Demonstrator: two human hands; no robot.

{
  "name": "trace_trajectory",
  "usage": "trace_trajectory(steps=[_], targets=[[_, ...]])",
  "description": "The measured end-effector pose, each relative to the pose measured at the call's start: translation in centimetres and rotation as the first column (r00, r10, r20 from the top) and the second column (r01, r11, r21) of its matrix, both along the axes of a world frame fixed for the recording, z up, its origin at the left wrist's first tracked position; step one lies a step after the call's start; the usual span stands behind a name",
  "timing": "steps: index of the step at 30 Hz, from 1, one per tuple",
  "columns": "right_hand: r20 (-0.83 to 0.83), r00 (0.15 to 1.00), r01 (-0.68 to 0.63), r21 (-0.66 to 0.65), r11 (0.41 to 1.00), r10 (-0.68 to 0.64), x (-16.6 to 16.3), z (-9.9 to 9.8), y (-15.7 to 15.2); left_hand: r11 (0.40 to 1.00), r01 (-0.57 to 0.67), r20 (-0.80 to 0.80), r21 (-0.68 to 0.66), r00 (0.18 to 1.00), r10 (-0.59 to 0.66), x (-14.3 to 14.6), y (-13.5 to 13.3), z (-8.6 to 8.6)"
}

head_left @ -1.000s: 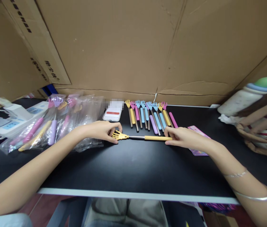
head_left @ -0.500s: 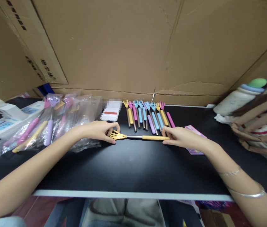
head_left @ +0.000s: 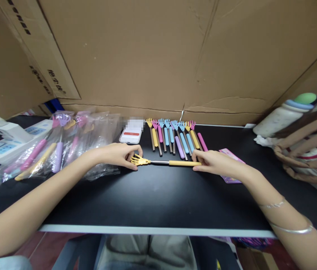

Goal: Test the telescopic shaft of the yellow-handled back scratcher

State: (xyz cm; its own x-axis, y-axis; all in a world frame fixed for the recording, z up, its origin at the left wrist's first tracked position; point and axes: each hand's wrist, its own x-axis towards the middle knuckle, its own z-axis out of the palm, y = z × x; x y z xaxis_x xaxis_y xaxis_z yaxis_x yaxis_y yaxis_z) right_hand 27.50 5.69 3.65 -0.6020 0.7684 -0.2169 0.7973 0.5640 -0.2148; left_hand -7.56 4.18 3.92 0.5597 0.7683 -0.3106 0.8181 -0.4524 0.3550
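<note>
A yellow back scratcher (head_left: 172,163) lies crosswise on the black table (head_left: 153,198), its metal shaft partly extended. My left hand (head_left: 119,155) pinches its claw-shaped head at the left end. My right hand (head_left: 214,163) grips the end of its yellow handle. Just behind it lies a row of several more scratchers (head_left: 175,137) in yellow, pink, blue and purple, claws pointing away from me.
Clear bags of packed scratchers (head_left: 63,144) lie at the left, beside a white power strip (head_left: 9,140). A phone (head_left: 131,135) rests behind my left hand. A pink card (head_left: 233,165) lies under my right wrist. A bottle (head_left: 284,116) and woven bag (head_left: 310,150) stand right. Cardboard boxes (head_left: 153,56) wall the back.
Both hands stay on the yellow scratcher. The view shifted slightly between the first frame and now; the scratcher's length and position look almost unchanged.
</note>
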Motion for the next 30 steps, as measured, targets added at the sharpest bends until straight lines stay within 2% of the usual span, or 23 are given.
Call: trace_trajectory(steps=[30], targets=[[0.002,1.000,0.016,-0.005,1.000,-0.016,-0.42,0.44,-0.32,1.000,-0.001,-0.007,0.008,1.000,0.001,0.15,-0.21,0.33]])
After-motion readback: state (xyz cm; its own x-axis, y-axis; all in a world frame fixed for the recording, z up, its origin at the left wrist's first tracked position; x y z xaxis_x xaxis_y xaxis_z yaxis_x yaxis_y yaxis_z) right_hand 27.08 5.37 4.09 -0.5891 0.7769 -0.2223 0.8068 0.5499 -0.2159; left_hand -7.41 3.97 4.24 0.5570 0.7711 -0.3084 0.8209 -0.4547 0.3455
